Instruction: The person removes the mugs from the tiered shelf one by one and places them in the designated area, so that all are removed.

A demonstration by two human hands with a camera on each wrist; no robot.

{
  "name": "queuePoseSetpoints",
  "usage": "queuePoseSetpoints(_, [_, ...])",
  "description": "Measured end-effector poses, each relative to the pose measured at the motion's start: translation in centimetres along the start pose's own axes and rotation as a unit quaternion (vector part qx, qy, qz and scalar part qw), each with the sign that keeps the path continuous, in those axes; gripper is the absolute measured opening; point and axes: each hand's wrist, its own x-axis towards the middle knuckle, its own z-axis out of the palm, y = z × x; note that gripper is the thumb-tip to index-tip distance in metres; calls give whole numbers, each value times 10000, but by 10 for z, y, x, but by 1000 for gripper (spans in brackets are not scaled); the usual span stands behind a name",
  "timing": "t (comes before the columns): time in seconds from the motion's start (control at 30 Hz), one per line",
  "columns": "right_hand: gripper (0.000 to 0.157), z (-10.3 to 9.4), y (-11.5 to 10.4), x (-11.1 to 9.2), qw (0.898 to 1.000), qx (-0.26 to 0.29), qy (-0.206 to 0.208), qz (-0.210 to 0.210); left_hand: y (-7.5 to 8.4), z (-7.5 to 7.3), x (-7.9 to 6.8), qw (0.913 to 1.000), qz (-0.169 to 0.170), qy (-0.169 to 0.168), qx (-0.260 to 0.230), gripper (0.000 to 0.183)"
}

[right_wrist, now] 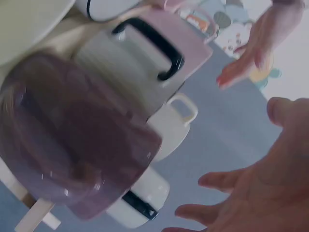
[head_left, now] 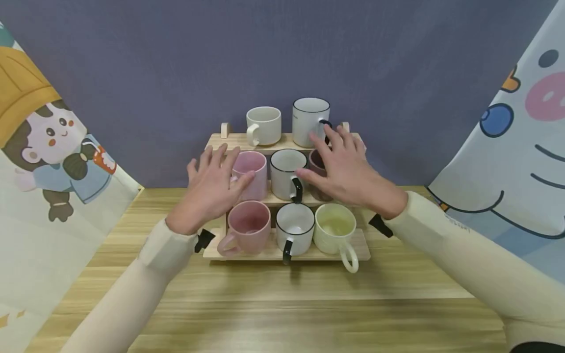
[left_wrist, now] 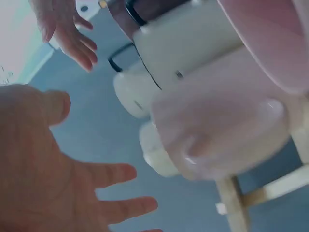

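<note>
My left hand [head_left: 212, 189] hovers with fingers spread just left of the light pink mug [head_left: 256, 184] on the middle tier. In the left wrist view a gap shows between that palm and the pink mug [left_wrist: 217, 116]. My right hand [head_left: 348, 169] is spread likewise, over the right side of the rack, partly covering the dark mauve mug [head_left: 317, 190]. In the right wrist view its fingers stand apart from the mauve mug [right_wrist: 82, 130]. Between the hands is a white, black-rimmed mug [head_left: 282, 174]. Neither hand holds anything.
The tiered wooden rack [head_left: 212, 254] stands on a wood-grain table [head_left: 282, 314]. Its top tier bears a cream mug [head_left: 267, 128] and a tall black-rimmed mug [head_left: 306, 120]. Below are a rose mug [head_left: 256, 238], a white mug [head_left: 295, 233] and a yellow-green mug [head_left: 328, 235], handles forward.
</note>
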Motion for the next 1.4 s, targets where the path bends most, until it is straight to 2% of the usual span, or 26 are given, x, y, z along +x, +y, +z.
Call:
queuePoseSetpoints(0.17, [78,-6,12,24,9983,357,440,151,-26,5,6,9973,-257,506,-460,60])
queuePoseSetpoints(0.27, [74,-10,19,41,9960,618,565,300,-44,11,9,9936,-476,589,-834,53])
queuePoseSetpoints(0.4, [74,-19,26,63,9936,902,418,529,-67,20,10,9883,-719,400,-1281,47])
queuePoseSetpoints(0.57, [81,-27,36,90,9920,988,-105,784,-86,30,9,9856,-751,7,-1513,44])
queuePoseSetpoints(0.73, [84,-26,46,110,9885,1038,-512,978,-97,44,11,9840,-851,-325,-1532,43])
queuePoseSetpoints(0.9, [84,-23,54,118,9853,1135,-711,1057,-103,57,12,9846,-819,-413,-1486,40])
queuePoseSetpoints(1.17, [92,-24,59,125,9826,1097,-798,1267,-106,64,13,9858,-680,-379,-1491,36])
queuePoseSetpoints(1.27, [95,-25,59,127,9816,1095,-767,1362,-108,64,12,9849,-734,-493,-1485,36])
queuePoseSetpoints(1.4, [88,-22,59,130,9807,1216,-558,1428,-110,64,11,9810,-913,-696,-1564,36])
